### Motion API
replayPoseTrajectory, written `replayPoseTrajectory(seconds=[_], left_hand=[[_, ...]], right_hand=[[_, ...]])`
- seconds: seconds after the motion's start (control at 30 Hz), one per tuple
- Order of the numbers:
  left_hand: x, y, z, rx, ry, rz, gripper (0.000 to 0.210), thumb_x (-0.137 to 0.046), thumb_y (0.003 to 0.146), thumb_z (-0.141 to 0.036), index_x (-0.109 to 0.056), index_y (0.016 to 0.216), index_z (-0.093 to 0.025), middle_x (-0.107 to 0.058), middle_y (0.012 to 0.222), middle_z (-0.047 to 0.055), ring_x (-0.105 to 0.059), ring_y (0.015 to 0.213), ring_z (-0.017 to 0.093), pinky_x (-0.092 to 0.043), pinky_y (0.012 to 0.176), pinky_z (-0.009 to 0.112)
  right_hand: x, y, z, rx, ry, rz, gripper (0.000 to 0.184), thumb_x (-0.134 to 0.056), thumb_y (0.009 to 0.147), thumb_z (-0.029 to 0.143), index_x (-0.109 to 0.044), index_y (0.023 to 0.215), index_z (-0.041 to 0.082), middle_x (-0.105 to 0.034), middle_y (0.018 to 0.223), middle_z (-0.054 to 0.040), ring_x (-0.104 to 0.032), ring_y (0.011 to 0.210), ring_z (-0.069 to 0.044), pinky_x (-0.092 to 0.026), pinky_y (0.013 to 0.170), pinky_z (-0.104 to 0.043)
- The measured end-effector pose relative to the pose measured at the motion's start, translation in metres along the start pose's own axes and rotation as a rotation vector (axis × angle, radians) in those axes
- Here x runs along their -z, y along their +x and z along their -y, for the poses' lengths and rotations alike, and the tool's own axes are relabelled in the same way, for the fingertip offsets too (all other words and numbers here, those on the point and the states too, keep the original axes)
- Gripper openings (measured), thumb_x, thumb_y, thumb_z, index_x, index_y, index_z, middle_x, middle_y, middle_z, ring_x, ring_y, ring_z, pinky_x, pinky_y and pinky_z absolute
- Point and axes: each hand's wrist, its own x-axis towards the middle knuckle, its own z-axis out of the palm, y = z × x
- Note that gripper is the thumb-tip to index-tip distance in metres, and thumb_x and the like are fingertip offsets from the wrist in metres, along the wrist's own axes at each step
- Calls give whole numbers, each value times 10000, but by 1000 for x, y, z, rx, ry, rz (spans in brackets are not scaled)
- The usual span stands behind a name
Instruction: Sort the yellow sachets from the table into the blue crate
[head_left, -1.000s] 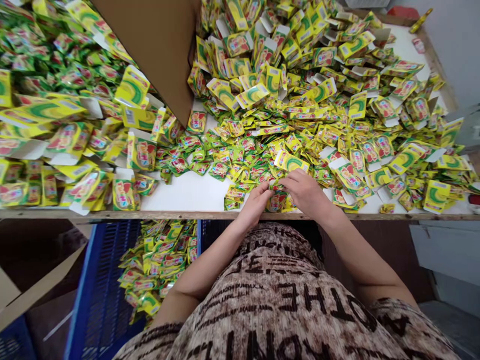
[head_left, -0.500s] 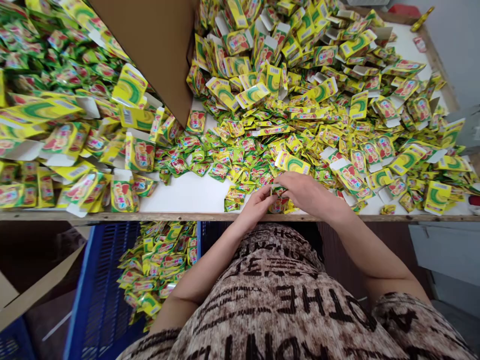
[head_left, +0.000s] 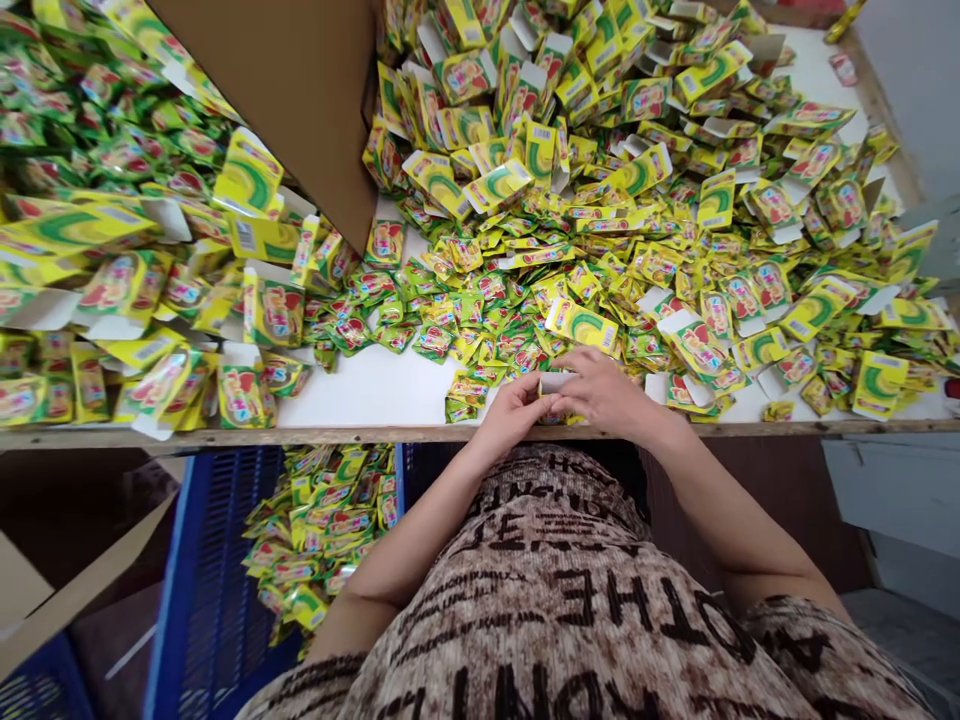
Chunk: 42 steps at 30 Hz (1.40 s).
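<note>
At the table's front edge, my left hand point(head_left: 516, 410) is closed around a small yellow candy box point(head_left: 553, 382), whose pale flap shows between the hands. My right hand point(head_left: 606, 393) meets it from the other side, fingers bent against the flap end. Most of the box is hidden by the fingers. Just beyond lie loose green-and-yellow candy packets point(head_left: 487, 320) and a flat-lying yellow box point(head_left: 581, 325) with a green swirl. A few packets point(head_left: 465, 390) sit to the left of my left hand.
A brown cardboard panel point(head_left: 285, 90) stands between two heaps of boxes and packets. Open boxes point(head_left: 274, 305) crowd the left side. Below the wooden table edge point(head_left: 360, 435), a blue crate point(head_left: 202, 560) stands beside a pile of filled boxes point(head_left: 322, 520).
My hands have shifted slightly, and the box's pale flap now shows between them. My right fingers have spread a little over it. The view has moved slightly.
</note>
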Motion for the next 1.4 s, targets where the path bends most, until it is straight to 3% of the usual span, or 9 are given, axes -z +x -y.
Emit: replayPoseTrajectory(seconds=[0.07, 0.17, 0.27, 0.43, 0.57, 0.7, 0.87, 1.17, 1.4], left_hand=[[1, -1, 0, 8, 12, 4, 333, -729, 811, -427, -719, 1007, -158, -719, 904, 31, -620, 844, 172, -475, 800, 276], [2, -3, -1, 5, -24, -16, 378, -667, 863, -449, -722, 1118, -176, -741, 1076, 66, -641, 1045, 218, -472, 946, 322], [6, -5, -6, 65, -142, -5, 393, -591, 913, -441, -715, 1194, -196, -720, 1218, 75, -607, 1200, 235, -412, 1082, 364], [6, -3, -13, 209, -228, 50, 323, -761, 715, -208, -764, 1036, -185, -765, 1081, 61, -679, 1012, 196, -457, 1021, 348], [1, -1, -9, 61, -193, -159, 285, -772, 732, -254, -764, 1011, -198, -776, 1020, 52, -694, 952, 185, -509, 958, 353], [-2, -2, -1, -83, 35, -310, 242, -758, 781, -349, -790, 976, -208, -782, 1034, 67, -704, 986, 217, -525, 978, 388], [-2, 1, 3, -119, 89, -285, 318, -734, 814, -387, -764, 1074, -206, -776, 1045, 69, -706, 914, 186, -554, 882, 338], [18, 4, 1, -464, 396, -109, 184, -760, 813, -314, -788, 978, -236, -790, 981, 72, -732, 926, 198, -565, 893, 357], [19, -2, 14, -465, 477, -78, 183, -698, 863, -312, -764, 1008, -222, -773, 1036, 85, -719, 958, 186, -566, 888, 354]], right_hand=[[-2, -5, 0, -30, 106, 38, 235, -626, 921, 398, -776, 871, 224, -668, 1177, -108, -547, 1127, -271, -465, 985, -487], [-4, -16, 3, -204, 307, -194, 222, -598, 939, 386, -761, 1012, 254, -687, 1160, -89, -585, 1115, -245, -474, 980, -450], [-11, -25, 7, -515, 700, -384, 221, -699, 847, 382, -732, 1007, 233, -708, 895, -49, -634, 786, -179, -524, 669, -314], [-31, -21, 14, -744, 1159, -226, 177, -782, 708, 317, -698, 810, 199, -576, 633, 42, -380, 469, -61, -293, 415, -204], [-35, -13, 13, -623, 971, -415, 180, -747, 757, 327, -782, 904, 231, -665, 822, -11, -475, 563, -81, -387, 460, -217], [-35, -12, 8, -550, 904, -425, 228, -729, 804, 433, -805, 919, 252, -722, 934, -51, -607, 690, -144, -515, 543, -271], [-40, -12, 6, -586, 769, -501, 247, -797, 743, 431, -803, 891, 233, -739, 881, -57, -640, 683, -160, -558, 575, -291], [-38, -21, 2, -301, 507, -517, 115, -762, 816, 266, -793, 926, 256, -748, 922, -50, -694, 894, -187, -568, 834, -353], [-46, -23, 9, -223, 337, -570, 100, -677, 884, 270, -774, 906, 257, -677, 940, -55, -661, 914, -180, -565, 844, -369]])
